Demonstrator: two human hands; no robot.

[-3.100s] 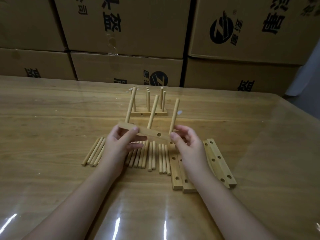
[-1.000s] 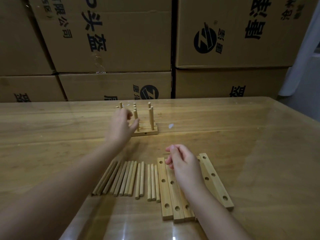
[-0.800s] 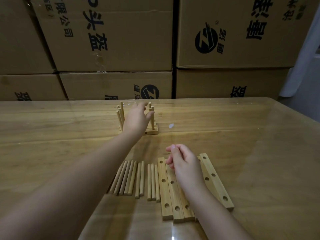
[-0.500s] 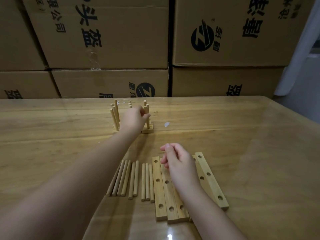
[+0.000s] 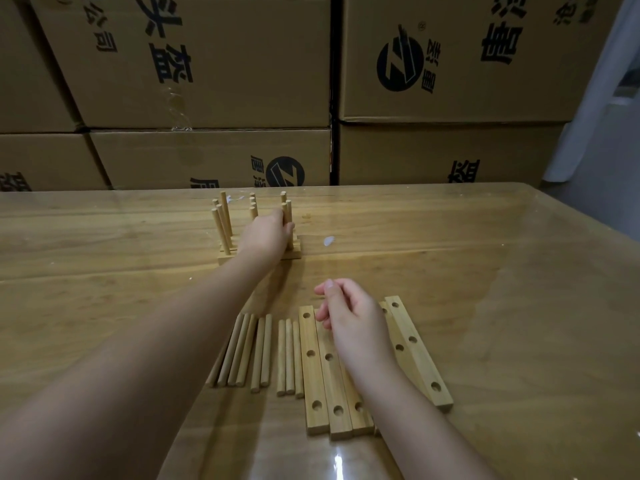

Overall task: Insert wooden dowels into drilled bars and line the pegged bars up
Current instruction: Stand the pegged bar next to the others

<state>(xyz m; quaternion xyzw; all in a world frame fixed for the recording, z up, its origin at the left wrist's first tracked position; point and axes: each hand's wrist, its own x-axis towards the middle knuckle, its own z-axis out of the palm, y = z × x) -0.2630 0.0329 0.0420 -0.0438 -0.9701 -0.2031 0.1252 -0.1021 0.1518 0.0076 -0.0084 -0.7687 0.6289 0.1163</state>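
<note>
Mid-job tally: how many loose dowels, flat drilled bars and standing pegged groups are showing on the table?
Loose round wooden dowels lying flat: 9 showing; left forearm may hide more
Flat drilled wooden bars: 5
Standing pegged-bar group: 1
Total: 15

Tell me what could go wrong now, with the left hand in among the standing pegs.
1. The left hand seems to grip an upright dowel in the pegged bars. A sideways tug could tip those narrow bars or loosen pegs; the leaning peg looks least secure.
2. The left forearm passes over the loose dowels. Drawn back low, it could roll them out of line.
</note>
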